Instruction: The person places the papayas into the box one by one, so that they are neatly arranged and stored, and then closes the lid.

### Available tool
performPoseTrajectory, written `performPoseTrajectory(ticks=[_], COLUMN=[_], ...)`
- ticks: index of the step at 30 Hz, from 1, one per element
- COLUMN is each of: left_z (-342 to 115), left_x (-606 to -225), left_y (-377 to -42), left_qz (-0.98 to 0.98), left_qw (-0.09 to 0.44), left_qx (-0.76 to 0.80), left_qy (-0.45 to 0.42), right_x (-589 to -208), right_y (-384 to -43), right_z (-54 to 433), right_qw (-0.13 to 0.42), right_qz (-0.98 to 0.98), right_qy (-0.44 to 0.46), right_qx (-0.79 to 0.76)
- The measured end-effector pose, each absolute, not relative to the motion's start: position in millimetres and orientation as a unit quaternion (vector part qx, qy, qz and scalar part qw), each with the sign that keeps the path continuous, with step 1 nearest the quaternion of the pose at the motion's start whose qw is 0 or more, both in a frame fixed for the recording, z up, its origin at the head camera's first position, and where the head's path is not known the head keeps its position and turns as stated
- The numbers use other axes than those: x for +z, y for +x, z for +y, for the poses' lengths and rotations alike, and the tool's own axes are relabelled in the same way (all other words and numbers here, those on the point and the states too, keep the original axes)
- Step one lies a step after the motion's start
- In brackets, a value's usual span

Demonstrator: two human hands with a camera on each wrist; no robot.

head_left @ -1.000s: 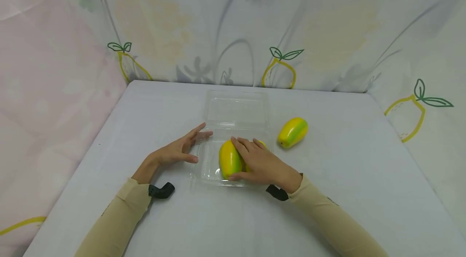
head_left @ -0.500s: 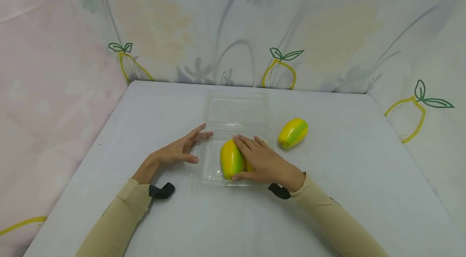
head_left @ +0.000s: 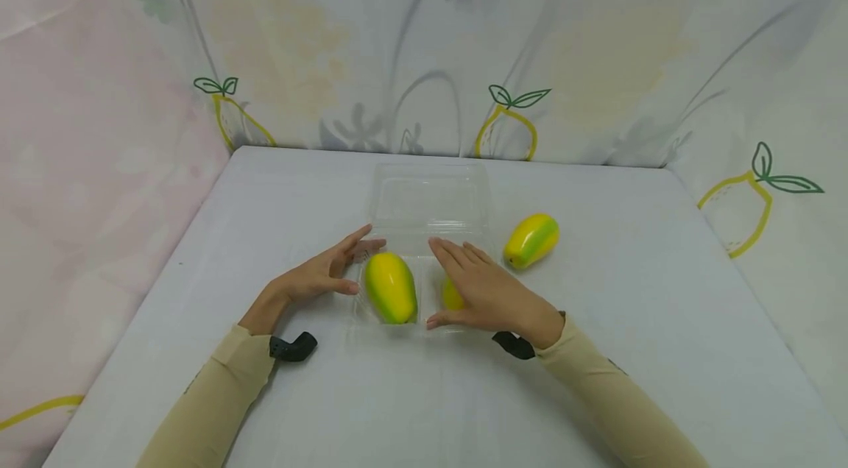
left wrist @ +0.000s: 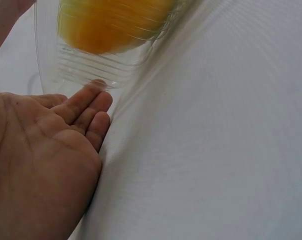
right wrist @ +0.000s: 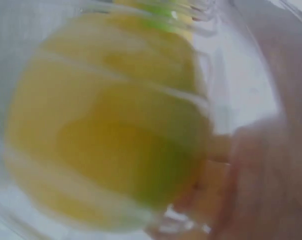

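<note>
A clear plastic clamshell box (head_left: 430, 196) lies with its lid folded back, its tray toward me. One yellow-and-green papaya (head_left: 391, 290) rests in the tray's left half. A second papaya (head_left: 452, 296) is on the right, mostly hidden behind my right hand (head_left: 490, 295), whose fingers are extended over that side. My left hand (head_left: 321, 273) stands at the tray's left edge, thumb and fingers spread, holding nothing. Fingertips touch the clear plastic in the left wrist view, with the papaya (left wrist: 111, 25) showing through. The right wrist view is blurred, but a papaya (right wrist: 101, 125) appears through the plastic beside my fingers.
A third papaya (head_left: 531, 241) lies on the white table (head_left: 629, 291), right of the box. Behind the table hangs a lemon-print cloth (head_left: 430, 48), also covering both sides.
The left papaya has moved left in the tray, away from my right hand and close to my left. My right hand has shifted slightly right; my left hand stays put.
</note>
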State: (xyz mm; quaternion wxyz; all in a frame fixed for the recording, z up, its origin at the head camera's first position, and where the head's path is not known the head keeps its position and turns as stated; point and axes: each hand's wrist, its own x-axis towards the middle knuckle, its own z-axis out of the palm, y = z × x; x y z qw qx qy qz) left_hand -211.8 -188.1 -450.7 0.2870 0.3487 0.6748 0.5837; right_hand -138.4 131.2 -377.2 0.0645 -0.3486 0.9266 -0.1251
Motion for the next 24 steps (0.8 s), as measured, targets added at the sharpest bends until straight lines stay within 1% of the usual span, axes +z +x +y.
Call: performPoseTrajectory(ticks=[7,13,19,24], left_z=[-188,-185,-186,-188], left_x=[-449,-452,-452,-451], left_y=[-211,-211,-211,-212], left_qz=[0.675,0.681,0.688,0.686], left_qw=[0.287,0.283,0.281,0.283], left_qx=[0.589,0.59,0.587,0.589], left_qy=[0.339,0.329,0.322,0.32], right_x=[-373,-369,-360,-347], right_y=[-136,-129,-127,-139], right_z=[132,145,178,220], right_qw=[0.071,0.057,0.026,0.019], right_qz=[0.929,0.935,0.941,0.957], right_qy=[-0.34,-0.326,-0.301,-0.228], right_qx=[-0.125,-0.131,-0.152,-0.176])
